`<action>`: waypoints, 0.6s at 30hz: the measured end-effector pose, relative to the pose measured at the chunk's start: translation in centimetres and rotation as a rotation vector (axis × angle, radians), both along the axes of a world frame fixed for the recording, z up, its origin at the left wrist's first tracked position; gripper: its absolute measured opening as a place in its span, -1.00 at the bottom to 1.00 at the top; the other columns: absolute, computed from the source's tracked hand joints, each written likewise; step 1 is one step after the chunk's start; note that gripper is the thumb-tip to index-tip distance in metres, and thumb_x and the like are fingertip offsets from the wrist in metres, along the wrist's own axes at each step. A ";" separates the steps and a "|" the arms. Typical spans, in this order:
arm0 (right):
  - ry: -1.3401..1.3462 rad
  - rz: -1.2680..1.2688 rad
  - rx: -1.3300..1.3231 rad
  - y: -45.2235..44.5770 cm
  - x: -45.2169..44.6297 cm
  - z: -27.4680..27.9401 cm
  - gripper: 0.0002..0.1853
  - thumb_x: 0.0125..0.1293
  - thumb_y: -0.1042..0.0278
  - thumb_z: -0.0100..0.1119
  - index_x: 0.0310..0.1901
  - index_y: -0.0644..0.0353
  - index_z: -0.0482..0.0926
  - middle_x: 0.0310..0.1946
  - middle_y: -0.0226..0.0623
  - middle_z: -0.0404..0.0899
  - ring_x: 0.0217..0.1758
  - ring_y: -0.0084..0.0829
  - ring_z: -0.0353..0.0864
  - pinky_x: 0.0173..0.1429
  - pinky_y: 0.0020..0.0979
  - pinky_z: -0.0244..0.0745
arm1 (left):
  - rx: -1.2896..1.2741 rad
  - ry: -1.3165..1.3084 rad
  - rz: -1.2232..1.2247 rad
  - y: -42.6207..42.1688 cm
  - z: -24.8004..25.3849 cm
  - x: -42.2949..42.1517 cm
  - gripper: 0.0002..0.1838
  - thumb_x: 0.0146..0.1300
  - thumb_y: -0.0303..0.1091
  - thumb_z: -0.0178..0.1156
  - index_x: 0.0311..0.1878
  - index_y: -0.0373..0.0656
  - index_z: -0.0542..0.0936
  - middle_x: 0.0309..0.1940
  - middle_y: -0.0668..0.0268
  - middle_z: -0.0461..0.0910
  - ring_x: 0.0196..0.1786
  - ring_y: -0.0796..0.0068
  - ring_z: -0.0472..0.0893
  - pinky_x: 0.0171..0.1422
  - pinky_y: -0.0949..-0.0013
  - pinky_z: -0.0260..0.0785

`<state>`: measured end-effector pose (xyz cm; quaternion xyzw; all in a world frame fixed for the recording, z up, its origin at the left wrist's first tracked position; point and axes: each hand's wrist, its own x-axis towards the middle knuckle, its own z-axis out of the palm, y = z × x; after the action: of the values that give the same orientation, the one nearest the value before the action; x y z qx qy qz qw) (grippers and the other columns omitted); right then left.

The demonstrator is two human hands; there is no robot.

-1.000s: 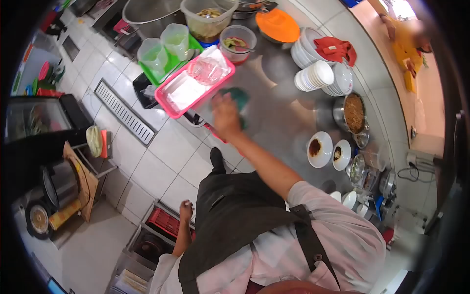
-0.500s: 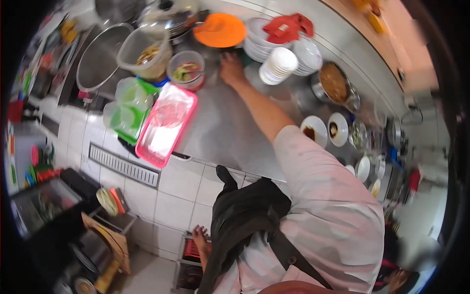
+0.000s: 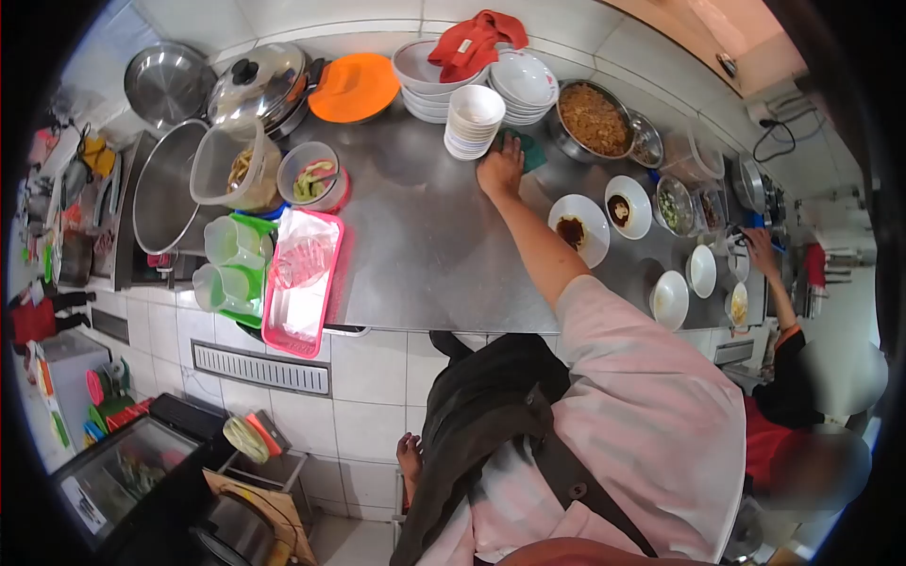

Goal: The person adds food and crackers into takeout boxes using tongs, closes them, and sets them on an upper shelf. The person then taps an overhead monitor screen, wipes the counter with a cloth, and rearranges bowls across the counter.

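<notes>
My right hand (image 3: 502, 168) reaches across the steel counter and presses on a dark green cloth (image 3: 534, 154), its fingers over the cloth's edge. Just behind that hand stands a stack of small white cups (image 3: 474, 118). White plates (image 3: 525, 83) and bowls are piled behind them, with a red cloth (image 3: 472, 47) draped on top. Two white bowls with dark sauce, one bowl (image 3: 593, 231) nearer and the other bowl (image 3: 642, 209) farther right, sit beside my forearm. My left hand (image 3: 409, 457) hangs low by my side, holding nothing visible, its fingers loosely apart.
Along the wall are an orange plate (image 3: 354, 90), a lidded pot (image 3: 260, 85) and a pan of brown food (image 3: 593, 121). A pink tray (image 3: 335, 274) lies at the counter's left front. A co-worker's arm (image 3: 776, 283) reaches in at the right.
My right hand has moved right along the counter with the green cloth, from beside the orange plate to the cup stack. The camera view has turned, and the co-worker's arm now shows.
</notes>
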<state>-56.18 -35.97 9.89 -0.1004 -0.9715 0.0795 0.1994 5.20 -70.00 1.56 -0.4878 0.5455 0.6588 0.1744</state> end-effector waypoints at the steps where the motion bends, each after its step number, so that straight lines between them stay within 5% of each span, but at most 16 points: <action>1: -0.008 -0.019 -0.001 -0.1 0.0 0.2 -0.53 0.30 0.32 0.04 0.23 0.29 0.45 0.34 0.07 0.31 0.44 0.10 0.21 0.44 0.06 0.16 | 0.059 0.012 0.116 0.1 1.3 -0.9 -0.61 0.41 -0.21 0.10 0.17 -0.25 0.43 -0.10 0.20 0.59 -0.12 0.37 0.61 -0.08 0.30 0.44; 6: -0.065 -0.021 -0.068 -8.4 10.6 1.0 -0.50 0.35 0.33 -0.05 0.29 0.34 0.37 0.43 0.05 0.16 0.52 0.05 0.08 0.51 0.04 0.01 | -0.007 -0.085 0.254 0.5 1.7 -0.3 -0.62 0.39 -0.26 0.11 0.19 -0.21 0.43 -0.13 0.21 0.60 -0.16 0.40 0.61 -0.14 0.34 0.45; 9: -0.030 0.333 -0.334 -14.6 12.7 0.9 -0.51 0.24 0.39 -0.04 0.20 0.41 0.44 0.31 0.16 0.32 0.45 0.13 0.21 0.49 0.10 0.06 | -0.060 -0.083 -0.169 -0.3 -0.8 1.1 -0.64 0.38 -0.27 0.11 0.18 -0.21 0.45 -0.17 0.22 0.60 -0.18 0.42 0.61 -0.14 0.35 0.45; 10: -0.021 0.514 -0.375 -15.7 13.5 1.6 -0.54 0.24 0.41 -0.04 0.17 0.33 0.48 0.32 0.06 0.33 0.46 0.11 0.18 0.47 0.13 0.06 | -0.087 -0.065 -0.324 -0.6 -1.5 0.8 -0.64 0.38 -0.28 0.11 0.17 -0.21 0.45 -0.18 0.23 0.60 -0.18 0.43 0.61 -0.14 0.35 0.45; 14: -0.383 0.877 -0.448 -14.0 16.5 5.0 -0.54 0.37 0.21 0.06 0.30 0.04 0.41 0.50 -0.11 0.05 0.60 -0.01 -0.15 0.53 0.11 -0.02 | -0.185 0.108 -0.748 -1.1 -2.0 -4.5 -0.66 0.37 -0.29 0.11 0.15 -0.22 0.48 -0.23 0.24 0.61 -0.20 0.46 0.61 -0.14 0.37 0.45; 16: -0.047 0.928 -0.524 -10.3 20.0 6.1 -0.68 0.34 0.31 0.13 0.11 0.08 0.54 0.31 -0.14 0.33 0.41 -0.04 0.29 0.33 -0.04 0.31 | -0.158 0.239 -0.840 -0.1 -0.5 -9.7 -0.66 0.37 -0.30 0.11 0.14 -0.22 0.49 -0.25 0.24 0.61 -0.21 0.47 0.60 -0.15 0.38 0.45; 18: -0.283 0.870 -0.829 -4.5 24.6 6.4 -0.86 0.34 0.40 0.14 -0.12 0.20 0.57 -0.10 -0.17 0.58 0.00 -0.25 0.60 0.06 -0.27 0.49 | 0.029 0.287 -0.802 2.9 4.4 -16.5 -0.68 0.35 -0.32 0.11 0.11 -0.23 0.52 -0.31 0.27 0.61 -0.25 0.51 0.60 -0.16 0.41 0.45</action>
<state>-31.62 -40.46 16.29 0.2262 -0.8289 0.5103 -0.0375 -11.29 -67.10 5.96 -0.1379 0.7014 0.6078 0.3460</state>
